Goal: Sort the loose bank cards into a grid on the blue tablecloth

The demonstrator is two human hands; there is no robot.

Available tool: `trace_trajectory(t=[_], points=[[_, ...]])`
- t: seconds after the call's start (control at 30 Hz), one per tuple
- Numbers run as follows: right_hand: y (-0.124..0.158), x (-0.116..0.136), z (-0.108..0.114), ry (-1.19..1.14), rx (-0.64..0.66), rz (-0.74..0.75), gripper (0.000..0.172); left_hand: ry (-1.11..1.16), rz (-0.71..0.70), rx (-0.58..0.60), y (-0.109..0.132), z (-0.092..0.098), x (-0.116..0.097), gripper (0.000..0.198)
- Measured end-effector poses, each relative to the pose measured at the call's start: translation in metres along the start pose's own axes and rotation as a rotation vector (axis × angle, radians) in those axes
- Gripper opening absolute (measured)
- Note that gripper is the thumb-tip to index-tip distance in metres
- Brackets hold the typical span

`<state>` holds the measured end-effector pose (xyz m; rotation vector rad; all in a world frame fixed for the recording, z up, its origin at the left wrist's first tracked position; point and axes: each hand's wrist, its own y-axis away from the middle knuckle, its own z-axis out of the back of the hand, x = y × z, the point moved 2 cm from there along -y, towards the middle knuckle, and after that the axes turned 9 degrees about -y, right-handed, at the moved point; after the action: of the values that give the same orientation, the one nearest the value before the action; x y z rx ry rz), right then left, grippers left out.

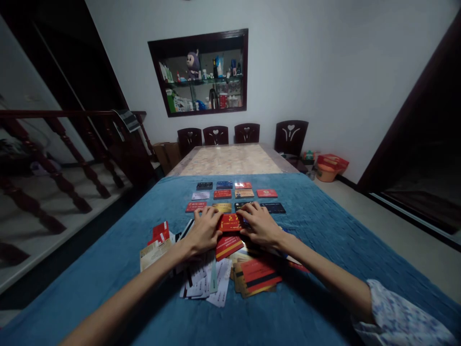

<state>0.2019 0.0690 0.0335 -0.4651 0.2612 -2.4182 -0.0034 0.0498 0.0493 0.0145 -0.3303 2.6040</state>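
- Wall [342, 72]: white, bkgd.
- Desk [230, 159]: long, stone-look top showing at far end; blue cloth [108, 288] over the near part.
- Stair railing [72, 114]: dark wood, off to L.
- Wall cabinet [198, 35]: shelves w/ purple soft toy [193, 62], bottles etc.
- Chairs [291, 137]: 4 dark backs w/ cutouts, around desk's far end.
- Orange tub [325, 176]: on floor, far R, w/ red bag [336, 162].
- Card rows [222, 194]: on cloth, 3 far, 4 mid, 4 near; red, blue, gold, dark, pale.
- Loose cards, nr side: white cards [221, 286] fanned ctr-L, red-and-gold stack [261, 275] ctr-R, tan-and-red bunch [154, 254] farther L.
- R hand [262, 227]: patterned sleeve [403, 312]; grip pinches R end of red card [230, 222], fingers bent.
- L hand [205, 231]: grip pinches L end of same card, thumb on nr side.
- Red card: yellow marks, btwn both hands, just nr side of gold card [222, 207] in nearest row. Can't tell if more cards sit under it.
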Motion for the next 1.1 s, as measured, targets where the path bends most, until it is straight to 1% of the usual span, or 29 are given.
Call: trace_trajectory(t=[0.3, 0.4, 0.57, 0.67, 0.8, 0.93, 1.1], points=[[-0.010, -0.024, 0.008, -0.025, 0.054, -0.019, 0.050, -0.012, -0.040, 0.070, -0.031, -0.001, -0.004, 0.044], [-0.016, -0.037, 0.009, -0.049, 0.048, 0.002, 0.043, -0.012, -0.052, 0.078, -0.044, -0.001, -0.005, 0.046], [-0.028, -0.060, 0.009, -0.064, 0.032, 0.076, 0.029, -0.034, -0.078, 0.083, -0.066, -0.005, -0.004, 0.031], [-0.036, -0.072, 0.012, -0.039, 0.035, 0.098, 0.022, -0.052, -0.086, 0.081, -0.081, -0.009, -0.002, 0.029], [-0.046, -0.085, 0.017, 0.002, 0.041, 0.055, 0.023, -0.032, -0.079, 0.094, -0.102, -0.013, 0.000, 0.029], [-0.058, -0.101, 0.022, 0.048, 0.072, -0.025, 0.030, -0.056, -0.076, 0.101, -0.125, -0.017, 0.002, 0.027], [-0.076, -0.119, 0.027, 0.088, 0.099, -0.084, 0.033, -0.085, -0.078, 0.092, -0.152, -0.024, 0.007, 0.026]])
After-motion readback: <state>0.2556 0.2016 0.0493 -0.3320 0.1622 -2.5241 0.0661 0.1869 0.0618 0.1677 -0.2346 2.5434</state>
